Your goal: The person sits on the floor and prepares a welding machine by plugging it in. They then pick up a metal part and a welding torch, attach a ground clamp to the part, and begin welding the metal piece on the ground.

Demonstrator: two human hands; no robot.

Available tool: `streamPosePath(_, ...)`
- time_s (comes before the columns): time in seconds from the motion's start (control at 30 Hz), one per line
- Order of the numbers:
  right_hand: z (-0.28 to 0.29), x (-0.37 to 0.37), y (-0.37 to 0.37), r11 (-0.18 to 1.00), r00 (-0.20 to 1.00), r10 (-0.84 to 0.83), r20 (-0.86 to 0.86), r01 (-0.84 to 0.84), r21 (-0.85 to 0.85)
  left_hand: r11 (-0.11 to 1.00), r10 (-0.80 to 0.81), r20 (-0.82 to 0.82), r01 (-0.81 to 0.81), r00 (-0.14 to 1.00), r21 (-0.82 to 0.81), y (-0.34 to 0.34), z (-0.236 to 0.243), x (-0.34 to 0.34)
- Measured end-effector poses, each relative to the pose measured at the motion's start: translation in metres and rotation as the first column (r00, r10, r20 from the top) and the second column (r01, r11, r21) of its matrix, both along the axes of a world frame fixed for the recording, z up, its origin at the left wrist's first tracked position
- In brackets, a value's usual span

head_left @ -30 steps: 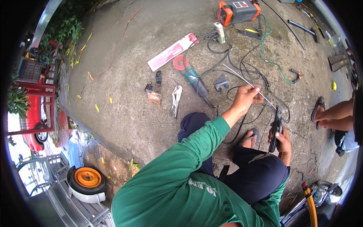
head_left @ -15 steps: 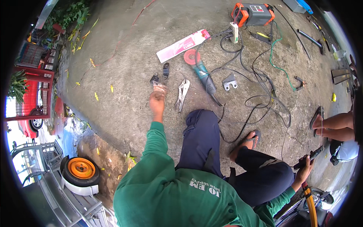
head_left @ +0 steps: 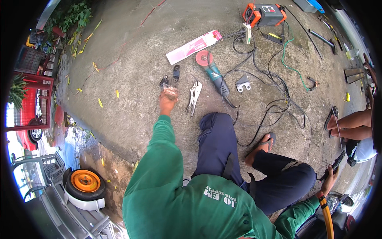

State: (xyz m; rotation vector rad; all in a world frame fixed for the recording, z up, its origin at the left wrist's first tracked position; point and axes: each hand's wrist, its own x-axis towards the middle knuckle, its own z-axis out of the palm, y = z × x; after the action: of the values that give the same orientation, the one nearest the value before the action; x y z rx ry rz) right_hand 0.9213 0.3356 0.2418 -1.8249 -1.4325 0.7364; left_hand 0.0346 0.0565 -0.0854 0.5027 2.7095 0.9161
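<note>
Over on the left, the left hand (head_left: 167,105) is touching the brownish block (head_left: 170,93); whether that grip is closed around it, I cannot tell. The block is sitting just beside a small black bracket (head_left: 163,81), left of the locking pliers (head_left: 195,95). Far right, the right hand (head_left: 330,180) is gripping a black electrode holder (head_left: 339,158).

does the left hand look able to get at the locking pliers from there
Probably yes: the left hand is near the locking pliers, only concrete showing between them, though it seems occupied with a brownish block.
</note>
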Motion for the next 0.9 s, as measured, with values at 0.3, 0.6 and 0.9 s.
streamPosePath(0.3,-0.005,-0.047,0.001,0.999,0.984,0.035,-0.176,-0.036,-0.004,0.973,0.048,-0.270,-0.106,0.962,-0.206,0.021,0.048,0.064)
streamPosePath(0.6,-0.139,-0.082,0.046,0.978,0.884,-0.089,-0.459,-0.008,-0.206,0.950,-0.099,-0.325,-0.007,0.940,-0.311,0.025,0.040,0.065)
streamPosePath(0.9,-0.224,-0.095,0.135,0.941,0.866,-0.166,-0.471,-0.004,-0.339,0.934,-0.309,0.150,0.269,0.939,0.235,0.018,0.002,-0.003)
